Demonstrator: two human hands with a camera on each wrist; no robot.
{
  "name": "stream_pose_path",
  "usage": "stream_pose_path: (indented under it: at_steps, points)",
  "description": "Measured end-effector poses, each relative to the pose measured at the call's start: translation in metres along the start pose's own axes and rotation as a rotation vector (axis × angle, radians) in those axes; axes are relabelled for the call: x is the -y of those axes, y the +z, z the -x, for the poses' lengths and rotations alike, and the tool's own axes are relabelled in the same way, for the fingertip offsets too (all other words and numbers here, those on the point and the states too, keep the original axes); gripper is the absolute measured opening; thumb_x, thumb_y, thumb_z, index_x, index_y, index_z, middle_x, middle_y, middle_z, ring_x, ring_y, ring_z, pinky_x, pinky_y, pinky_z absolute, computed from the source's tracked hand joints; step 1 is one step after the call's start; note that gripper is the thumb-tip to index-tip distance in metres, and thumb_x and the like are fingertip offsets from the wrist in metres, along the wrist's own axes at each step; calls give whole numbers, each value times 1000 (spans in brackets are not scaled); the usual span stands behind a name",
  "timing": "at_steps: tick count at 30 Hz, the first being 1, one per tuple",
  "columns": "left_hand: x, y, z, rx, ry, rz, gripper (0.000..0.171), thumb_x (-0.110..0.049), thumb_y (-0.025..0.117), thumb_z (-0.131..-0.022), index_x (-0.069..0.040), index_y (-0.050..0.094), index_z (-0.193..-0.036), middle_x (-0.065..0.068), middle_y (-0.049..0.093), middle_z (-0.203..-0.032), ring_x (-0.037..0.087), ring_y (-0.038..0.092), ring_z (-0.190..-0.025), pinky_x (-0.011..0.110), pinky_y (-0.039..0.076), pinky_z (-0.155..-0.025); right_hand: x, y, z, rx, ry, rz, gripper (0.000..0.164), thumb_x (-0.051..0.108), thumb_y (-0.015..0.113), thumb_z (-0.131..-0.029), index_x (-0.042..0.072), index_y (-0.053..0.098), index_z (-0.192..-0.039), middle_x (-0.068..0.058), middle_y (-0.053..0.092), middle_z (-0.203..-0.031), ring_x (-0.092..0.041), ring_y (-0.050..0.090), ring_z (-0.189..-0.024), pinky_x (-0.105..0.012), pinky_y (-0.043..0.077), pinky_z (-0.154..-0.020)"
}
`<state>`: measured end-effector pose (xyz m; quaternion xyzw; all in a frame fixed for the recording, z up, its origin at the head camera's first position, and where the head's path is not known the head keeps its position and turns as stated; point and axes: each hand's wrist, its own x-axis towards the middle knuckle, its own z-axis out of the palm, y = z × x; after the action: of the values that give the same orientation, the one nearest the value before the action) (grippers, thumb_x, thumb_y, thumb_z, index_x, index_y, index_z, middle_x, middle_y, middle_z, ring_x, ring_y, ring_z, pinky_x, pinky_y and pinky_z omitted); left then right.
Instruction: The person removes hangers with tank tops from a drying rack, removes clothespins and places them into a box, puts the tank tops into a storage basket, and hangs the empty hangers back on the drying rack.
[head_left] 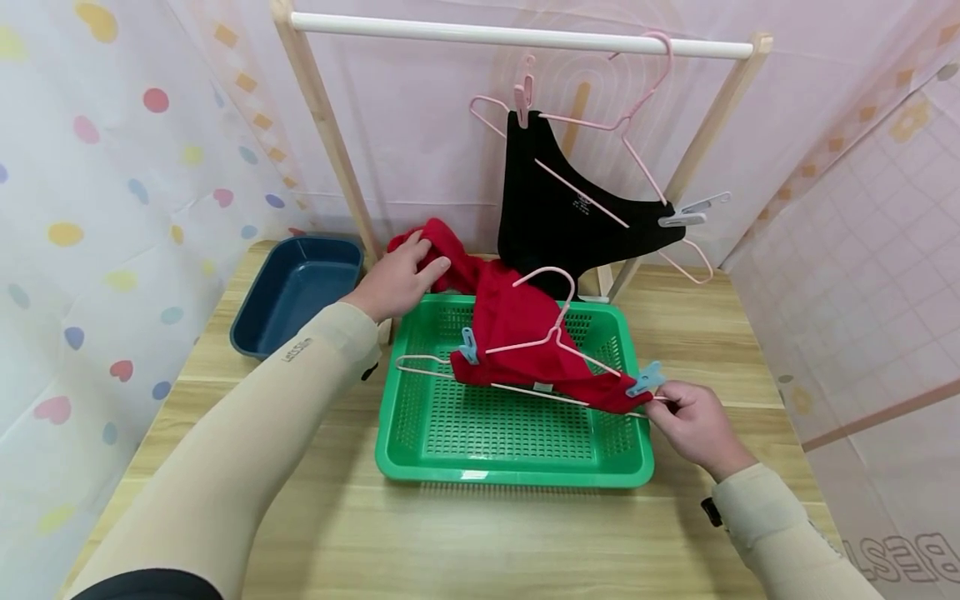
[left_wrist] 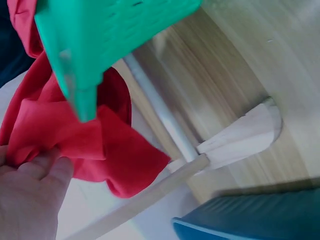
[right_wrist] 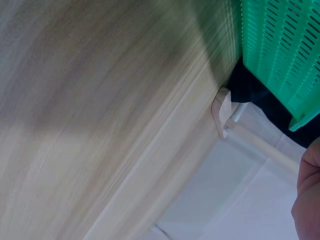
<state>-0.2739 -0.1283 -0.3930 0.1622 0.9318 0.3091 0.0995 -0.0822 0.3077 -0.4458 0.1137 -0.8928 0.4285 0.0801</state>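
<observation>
Red underpants (head_left: 517, 312) hang by their waistband from a pink clothes hanger (head_left: 540, 392), held by two blue clothespins (head_left: 646, 379). They lie over a green basket (head_left: 513, 475), and their far end trails past its back left corner. My left hand (head_left: 393, 279) touches that trailing red cloth (left_wrist: 60, 127), thumb spread apart from the fingers. At the basket's right side my right hand (head_left: 697, 425) pinches the hanger's right end. Only part of this hand (right_wrist: 310, 192) shows in the right wrist view.
Behind the basket stands a wooden drying rack with a white rail (head_left: 450, 31). Black underpants (head_left: 562, 208) hang from it on another pink hanger (head_left: 637, 108), with pink and grey clothespins. A dark blue basin (head_left: 296, 292) stands at the left on the wooden table (head_left: 337, 517).
</observation>
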Motion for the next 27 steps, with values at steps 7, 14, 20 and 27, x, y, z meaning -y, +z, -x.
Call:
stream_pose_path:
  at_steps: [7,14,20,27]
  points:
    - [-12,-6,9,-78,47,68,80,-56,46,-108,-10,21,-168,6,8,-179,34,14,-165,59,29,-127,0,-1,1,-10,5,-7,42,-9,65,-92,17,53,-61,11,43,-59,-3,38,-52,-25,32,-45]
    - [-27,-10,19,-167,119,182,72,-46,52,-108,-14,27,-168,4,13,-178,31,21,-163,55,47,-116,0,-1,2,-15,10,-14,43,-7,66,-92,15,50,-59,12,40,-58,-1,35,-52,-25,29,-44]
    - [-39,-16,29,-238,165,233,60,-43,53,-109,-17,42,-162,0,20,-177,28,26,-161,53,52,-111,3,-3,2,-17,9,-22,42,-8,66,-92,15,52,-60,12,42,-58,-2,36,-52,-25,30,-45]
    - [-50,-24,37,-306,230,256,51,-43,51,-110,-18,53,-154,-1,29,-174,20,31,-159,49,54,-109,3,-4,2,-26,-14,-39,40,-7,67,-93,13,54,-61,12,44,-60,-2,38,-53,-27,29,-45]
